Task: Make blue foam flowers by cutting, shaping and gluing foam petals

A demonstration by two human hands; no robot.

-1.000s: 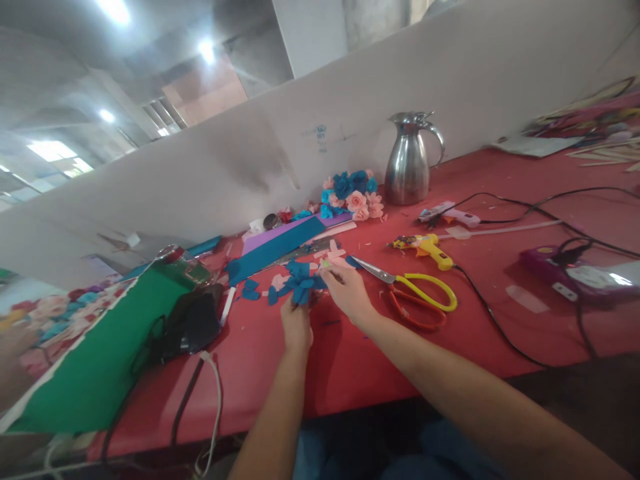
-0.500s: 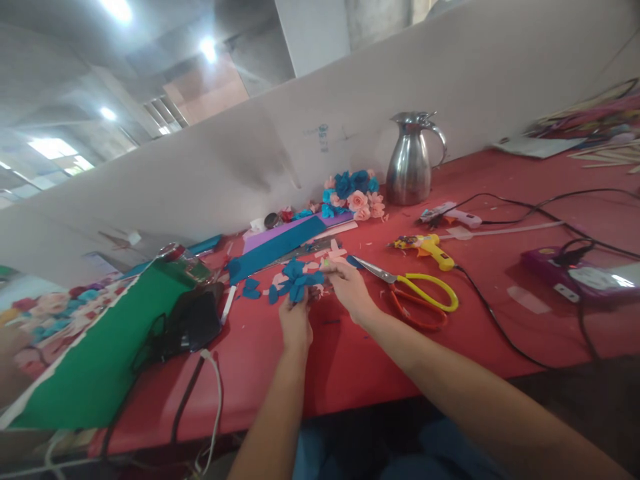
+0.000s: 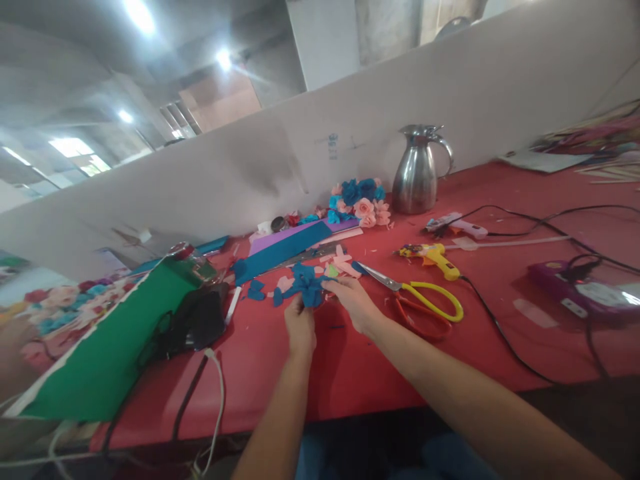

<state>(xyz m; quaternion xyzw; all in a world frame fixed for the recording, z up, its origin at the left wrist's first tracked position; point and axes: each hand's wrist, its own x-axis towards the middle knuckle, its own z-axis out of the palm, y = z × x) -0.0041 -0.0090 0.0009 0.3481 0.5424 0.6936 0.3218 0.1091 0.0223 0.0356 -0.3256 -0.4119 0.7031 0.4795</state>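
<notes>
A blue paper flower (image 3: 307,283) with spread petals is in my left hand (image 3: 301,328), whose fingers close round its underside. From the right, my right hand (image 3: 354,303) has thumb and fingers pinched at the flower's right edge, on one of its blue petals. Loose blue petals (image 3: 257,291) lie to the left of the flower, and pale pink paper pieces (image 3: 341,257) lie just behind it. To the right of my right hand rest scissors (image 3: 434,293) with one yellow and one red handle, blades pointing toward the far left.
A yellow glue gun (image 3: 434,257) and a pink glue gun (image 3: 463,227) trail black cables toward a purple power box (image 3: 575,283). Behind stand a steel jug (image 3: 415,177) and a paper flower bunch (image 3: 364,205). A green board (image 3: 107,350) leans at left, beside a black item (image 3: 197,317).
My right hand has moved closer against the flower's right edge. The flower has turned and tilted slightly in my left hand. The whole view has shifted a little.
</notes>
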